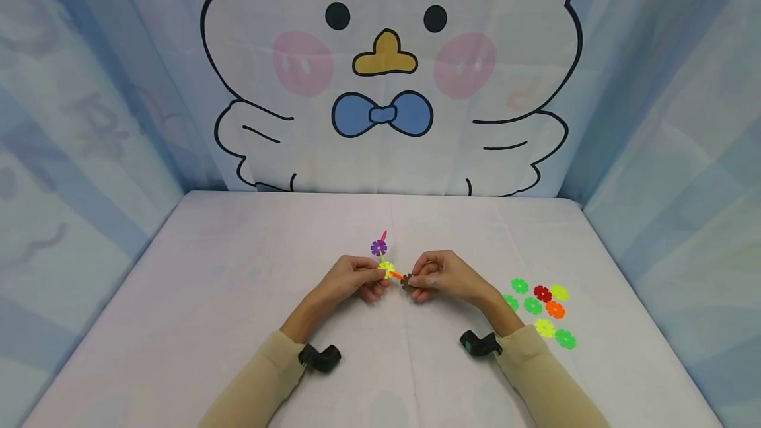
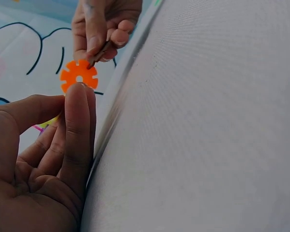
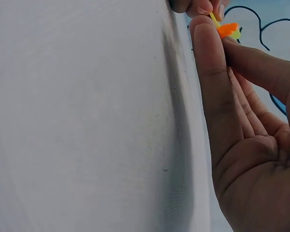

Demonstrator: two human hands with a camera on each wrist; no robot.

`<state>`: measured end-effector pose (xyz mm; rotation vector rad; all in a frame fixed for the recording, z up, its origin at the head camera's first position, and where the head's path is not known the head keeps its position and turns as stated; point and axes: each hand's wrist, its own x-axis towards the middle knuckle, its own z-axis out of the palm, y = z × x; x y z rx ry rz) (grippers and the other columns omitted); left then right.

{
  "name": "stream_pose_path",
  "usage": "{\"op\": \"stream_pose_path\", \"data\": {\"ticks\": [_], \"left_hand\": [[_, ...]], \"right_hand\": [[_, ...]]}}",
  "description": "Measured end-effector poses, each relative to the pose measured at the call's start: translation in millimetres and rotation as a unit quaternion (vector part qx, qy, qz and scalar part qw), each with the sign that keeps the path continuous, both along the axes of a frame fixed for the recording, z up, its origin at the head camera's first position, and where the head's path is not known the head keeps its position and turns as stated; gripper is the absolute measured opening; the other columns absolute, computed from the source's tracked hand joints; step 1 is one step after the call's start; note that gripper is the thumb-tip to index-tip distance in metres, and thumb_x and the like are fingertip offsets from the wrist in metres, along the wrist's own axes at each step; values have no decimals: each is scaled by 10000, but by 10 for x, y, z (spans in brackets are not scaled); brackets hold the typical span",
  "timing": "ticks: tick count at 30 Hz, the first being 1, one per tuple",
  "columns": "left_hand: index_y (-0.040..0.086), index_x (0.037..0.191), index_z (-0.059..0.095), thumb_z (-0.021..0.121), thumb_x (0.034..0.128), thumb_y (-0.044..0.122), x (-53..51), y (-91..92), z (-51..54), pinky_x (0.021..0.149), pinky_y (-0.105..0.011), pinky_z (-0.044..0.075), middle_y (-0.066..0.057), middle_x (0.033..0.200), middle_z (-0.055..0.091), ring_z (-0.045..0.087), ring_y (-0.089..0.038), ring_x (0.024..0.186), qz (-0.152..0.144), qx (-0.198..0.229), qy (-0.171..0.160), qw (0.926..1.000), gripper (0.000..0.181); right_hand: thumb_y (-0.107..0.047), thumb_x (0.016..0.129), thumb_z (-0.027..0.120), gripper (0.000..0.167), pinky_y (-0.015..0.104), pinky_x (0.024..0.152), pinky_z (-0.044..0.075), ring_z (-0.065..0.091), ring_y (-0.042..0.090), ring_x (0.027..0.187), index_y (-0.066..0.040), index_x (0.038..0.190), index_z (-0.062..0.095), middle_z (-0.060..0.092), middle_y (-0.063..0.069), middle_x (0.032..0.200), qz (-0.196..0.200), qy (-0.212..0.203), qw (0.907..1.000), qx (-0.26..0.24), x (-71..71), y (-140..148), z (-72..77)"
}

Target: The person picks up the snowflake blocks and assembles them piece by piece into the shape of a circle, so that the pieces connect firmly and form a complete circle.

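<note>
A short chain of slotted plastic snowflake discs is held between both hands over the table. My left hand (image 1: 357, 277) pinches the yellow snowflake disc (image 1: 386, 269) between thumb and fingers. With thumb and fingertips, my right hand (image 1: 442, 276) pinches a dark brown snowflake disc (image 1: 407, 282). Between them an orange snowflake disc (image 2: 79, 76) joins the two; it appears edge-on in the head view. Beyond the yellow disc, a purple snowflake disc (image 1: 378, 248) and a pink one (image 1: 384, 236) seen edge-on extend away from me. Fingers cover parts of the held discs.
Loose discs lie on the white-covered table (image 1: 178, 322) right of my right forearm: several green (image 1: 565, 339), two yellow (image 1: 544, 328), a red (image 1: 542, 293) and an orange disc (image 1: 555, 310). Printed curtains (image 1: 380, 157) enclose the table's back and sides.
</note>
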<state>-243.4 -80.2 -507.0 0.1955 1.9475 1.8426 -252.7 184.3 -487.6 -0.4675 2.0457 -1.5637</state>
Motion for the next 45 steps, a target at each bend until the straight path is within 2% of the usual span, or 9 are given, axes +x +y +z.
{"op": "stream_pose_path", "data": {"ticks": [8,15,24,34,45], "left_hand": [[-54,1092,702,716,1004,105,5,-22,-33,633,-243,632,-58,865,803,713,-96,689,-5,-32,-11,10000,182],[-59,1070,693,707,1010,102,-7,-58,-16,648,-245,637,-56,855,805,714,-101,693,-66,44,-49,10000,172],[-75,1074,702,707,1006,88,-4,-83,15,650,-241,635,-41,836,795,705,-96,688,-164,48,-59,9998,176],[-83,1088,713,725,998,97,-15,-72,17,633,-220,617,-39,825,793,693,-80,662,-262,1,-40,9996,202],[-86,1068,722,725,994,80,-18,-64,4,608,-211,603,-25,796,785,681,-70,622,-283,26,1,9996,182]], "right_hand": [[-77,997,728,241,351,768,675,813,183,806,103,1154,688,809,212,1037,37,-72,10000,13,2,-18,-46],[-39,998,713,213,349,763,676,813,183,809,112,1145,681,810,205,1022,-86,-100,9998,-132,3,-58,-81],[-39,993,722,208,345,749,675,811,180,792,117,1125,686,807,218,1021,-12,-95,9998,-165,10,-85,-55],[-42,992,724,191,345,744,674,812,190,791,102,1115,700,807,220,1013,8,41,10000,36,30,-78,-37],[-50,993,725,188,343,745,674,809,191,783,102,1101,702,806,223,1004,44,72,10000,43,37,-89,-36]]}}
